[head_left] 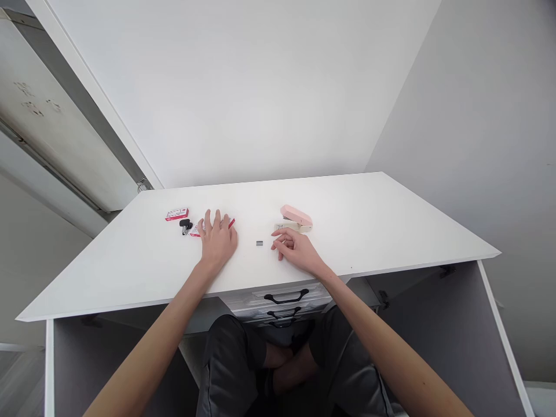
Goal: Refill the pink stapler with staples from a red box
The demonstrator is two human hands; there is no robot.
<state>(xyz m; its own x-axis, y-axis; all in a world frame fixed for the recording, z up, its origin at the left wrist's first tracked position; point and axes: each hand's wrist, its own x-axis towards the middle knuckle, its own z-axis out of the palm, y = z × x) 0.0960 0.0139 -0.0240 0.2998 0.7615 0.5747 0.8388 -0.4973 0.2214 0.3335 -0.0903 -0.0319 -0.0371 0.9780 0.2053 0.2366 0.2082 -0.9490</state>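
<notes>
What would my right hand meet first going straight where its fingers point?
Likely the small grey strip on the tabletop, just left of your right hand, though depth is unclear and it might pass above.

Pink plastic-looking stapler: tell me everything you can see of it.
The pink, elongated, plastic-looking stapler rests on the white tabletop. Its faceted pink upper arm is raised from a cream base with dark markings, meeting it at the right end. The person's right hand is just in front; contact is unclear.
</notes>
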